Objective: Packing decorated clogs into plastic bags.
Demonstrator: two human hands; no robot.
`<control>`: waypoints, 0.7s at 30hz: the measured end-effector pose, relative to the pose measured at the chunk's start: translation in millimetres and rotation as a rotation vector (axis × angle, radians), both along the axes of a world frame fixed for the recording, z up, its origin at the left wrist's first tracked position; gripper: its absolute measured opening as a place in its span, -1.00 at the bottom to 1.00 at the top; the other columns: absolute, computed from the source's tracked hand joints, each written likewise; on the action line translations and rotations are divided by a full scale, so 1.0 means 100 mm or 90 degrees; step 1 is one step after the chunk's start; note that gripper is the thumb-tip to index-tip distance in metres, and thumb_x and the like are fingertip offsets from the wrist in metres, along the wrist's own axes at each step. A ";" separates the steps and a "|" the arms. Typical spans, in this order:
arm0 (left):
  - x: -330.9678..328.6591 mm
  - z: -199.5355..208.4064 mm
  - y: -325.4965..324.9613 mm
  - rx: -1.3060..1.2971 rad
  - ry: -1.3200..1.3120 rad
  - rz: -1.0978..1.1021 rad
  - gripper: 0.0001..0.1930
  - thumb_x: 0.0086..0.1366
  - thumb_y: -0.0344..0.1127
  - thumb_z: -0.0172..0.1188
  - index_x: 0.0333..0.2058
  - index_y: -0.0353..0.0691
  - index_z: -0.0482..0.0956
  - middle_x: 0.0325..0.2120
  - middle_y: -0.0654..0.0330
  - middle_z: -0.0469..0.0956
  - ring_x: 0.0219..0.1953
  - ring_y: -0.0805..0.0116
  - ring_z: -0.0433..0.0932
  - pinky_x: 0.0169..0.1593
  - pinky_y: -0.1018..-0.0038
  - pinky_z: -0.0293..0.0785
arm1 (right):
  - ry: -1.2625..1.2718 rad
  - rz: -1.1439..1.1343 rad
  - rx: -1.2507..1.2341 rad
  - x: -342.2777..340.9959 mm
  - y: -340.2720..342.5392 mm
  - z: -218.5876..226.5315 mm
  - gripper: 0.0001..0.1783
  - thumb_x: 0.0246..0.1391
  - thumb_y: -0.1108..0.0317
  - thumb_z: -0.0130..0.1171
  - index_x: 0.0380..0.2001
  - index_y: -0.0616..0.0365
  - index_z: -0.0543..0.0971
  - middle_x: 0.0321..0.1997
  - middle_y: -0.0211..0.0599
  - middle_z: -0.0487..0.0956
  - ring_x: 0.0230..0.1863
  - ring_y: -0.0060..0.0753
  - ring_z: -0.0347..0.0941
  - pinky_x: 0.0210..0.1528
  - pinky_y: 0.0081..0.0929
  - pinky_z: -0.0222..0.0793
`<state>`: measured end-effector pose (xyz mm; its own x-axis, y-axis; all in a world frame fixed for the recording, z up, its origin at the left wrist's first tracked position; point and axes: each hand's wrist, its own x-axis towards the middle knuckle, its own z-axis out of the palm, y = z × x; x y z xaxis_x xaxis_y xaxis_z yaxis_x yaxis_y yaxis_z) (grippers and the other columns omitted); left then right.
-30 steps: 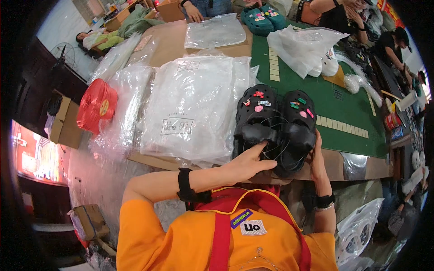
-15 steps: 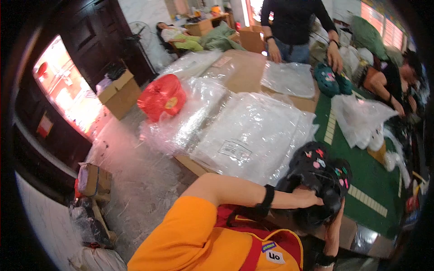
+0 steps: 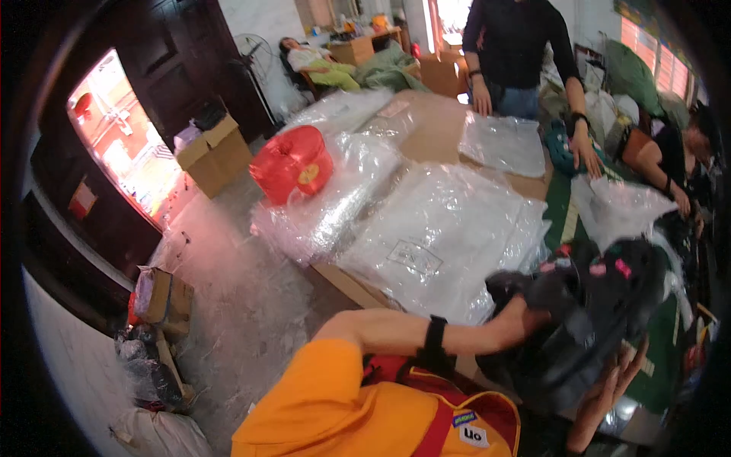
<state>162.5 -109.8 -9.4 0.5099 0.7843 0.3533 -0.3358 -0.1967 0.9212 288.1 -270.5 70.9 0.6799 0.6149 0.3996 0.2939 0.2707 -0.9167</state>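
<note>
Raised toward my camera since the earlier frame, the pair of black clogs [image 3: 582, 331] shows blurred over the green-topped table [image 3: 662, 388], just right of the stacked clear bags [image 3: 449, 236]. My left hand [image 3: 525, 316] reaches in at the heels, fingers hidden, so I cannot tell its grip; my right hand [image 3: 617, 377] lies along their right side, fingers straight and parted.

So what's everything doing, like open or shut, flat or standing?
Clogs: held, blurry
Left hand: on the clogs, partly hidden
Right hand: open, against the clogs
Bags: flat, piled
Red roll: wound up
Doorway: open
Doorway box: open, things poking out
Fan: upright, can't tell if it's spinning
</note>
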 end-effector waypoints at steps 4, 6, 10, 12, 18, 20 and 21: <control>-0.69 0.68 0.38 0.261 0.162 0.065 -0.77 0.11 -0.37 0.03 -0.24 -0.32 0.41 -0.30 0.07 0.47 -0.18 0.25 0.41 -0.07 0.37 0.29 | 0.004 0.052 0.046 -0.04 0.40 -0.03 -0.32 0.04 0.39 0.02 0.22 0.10 0.04 -0.21 -0.32 0.40 -0.25 -0.55 0.33 -0.18 -0.55 0.28; -1.13 0.15 0.79 0.072 0.231 0.016 -0.74 0.10 -0.49 -0.03 -0.18 -0.30 0.43 -0.30 0.02 0.49 -0.22 0.24 0.46 -0.13 0.38 0.37 | 0.059 0.185 -0.100 -0.24 0.59 -0.01 -0.46 0.04 0.50 -0.02 0.14 0.14 0.20 -0.25 -0.32 0.44 -0.22 -0.49 0.37 -0.17 -0.54 0.32; -1.98 0.60 0.69 -0.080 0.010 0.021 -0.71 0.27 -0.35 -0.08 -0.05 -0.24 0.39 -0.19 0.21 0.46 -0.15 0.44 0.39 -0.02 0.46 0.30 | -0.392 0.324 -0.237 -0.52 0.90 -0.20 -0.58 -0.18 0.52 0.12 -0.13 0.18 0.44 -0.15 -0.11 0.42 -0.13 -0.11 0.35 -0.11 -0.38 0.30; -1.99 0.64 0.86 -0.090 0.022 0.005 -0.71 0.26 -0.35 -0.08 -0.05 -0.24 0.39 -0.20 0.21 0.46 -0.15 0.44 0.39 -0.02 0.46 0.30 | -0.492 0.327 -0.192 -0.60 0.98 -0.36 -0.56 -0.22 0.47 0.16 -0.13 0.12 0.46 -0.10 -0.15 0.40 -0.05 -0.07 0.28 -0.05 -0.29 0.23; -3.08 0.37 0.31 -0.141 0.046 -0.007 -0.70 0.24 -0.35 -0.05 -0.06 -0.25 0.40 -0.20 0.21 0.46 -0.16 0.44 0.39 -0.03 0.47 0.31 | -0.728 0.475 -0.165 -1.00 1.14 -0.56 -0.49 -0.20 0.33 0.19 -0.06 -0.06 0.42 0.02 -0.21 0.33 0.07 -0.13 0.19 0.03 -0.22 0.09; -3.27 0.29 0.13 -0.156 0.051 -0.008 -0.70 0.23 -0.35 -0.04 -0.06 -0.25 0.40 -0.20 0.21 0.46 -0.16 0.44 0.40 -0.03 0.47 0.31 | -0.734 0.465 -0.179 -1.09 1.21 -0.68 -0.56 -0.23 0.32 0.23 -0.15 -0.08 0.49 0.05 -0.21 0.32 0.10 -0.12 0.16 0.02 -0.24 0.09; -3.39 0.25 -0.21 -0.161 0.054 -0.003 -0.70 0.23 -0.36 -0.04 -0.06 -0.25 0.41 -0.21 0.21 0.47 -0.16 0.44 0.40 -0.03 0.47 0.31 | -0.776 0.431 -0.151 -1.11 1.27 -0.74 -0.58 -0.23 0.35 0.21 -0.17 -0.09 0.50 0.06 -0.21 0.31 0.10 -0.14 0.16 0.03 -0.23 0.09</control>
